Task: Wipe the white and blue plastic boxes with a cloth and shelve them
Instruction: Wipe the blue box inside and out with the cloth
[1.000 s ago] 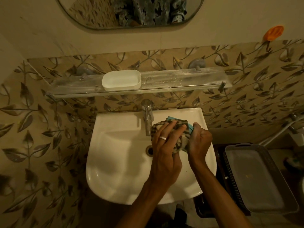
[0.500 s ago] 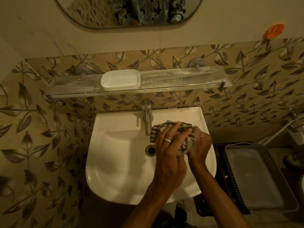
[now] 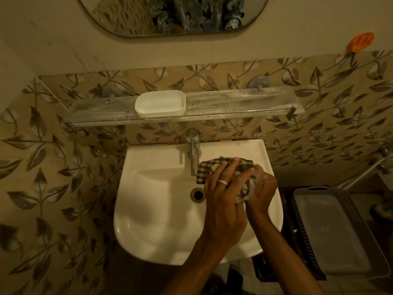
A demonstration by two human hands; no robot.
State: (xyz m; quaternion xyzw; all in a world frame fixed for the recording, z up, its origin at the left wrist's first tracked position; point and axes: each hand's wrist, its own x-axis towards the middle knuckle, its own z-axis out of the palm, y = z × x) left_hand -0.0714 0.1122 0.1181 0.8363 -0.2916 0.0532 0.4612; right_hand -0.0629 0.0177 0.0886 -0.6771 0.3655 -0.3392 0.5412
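White box (image 3: 160,103): on shelf (image 3: 234,103), left half. Left hand (image 3: 221,194), right hand (image 3: 263,188): gripping my cloth (image 3: 207,167) over sink (image 3: 159,209); blue box hidden, apparently unshelved.

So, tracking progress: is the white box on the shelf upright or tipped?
Upright: the white box rests flat on the glass shelf, opening upward.

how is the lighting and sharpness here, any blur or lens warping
Head view: dim, warm yellow light, darker toward the corners; a soft sheen in the sink bowl; the left hand and right hand are slightly motion-blurred around the checked cloth, while the white box looks sharp; the wide lens bends the shelf and tile edges.
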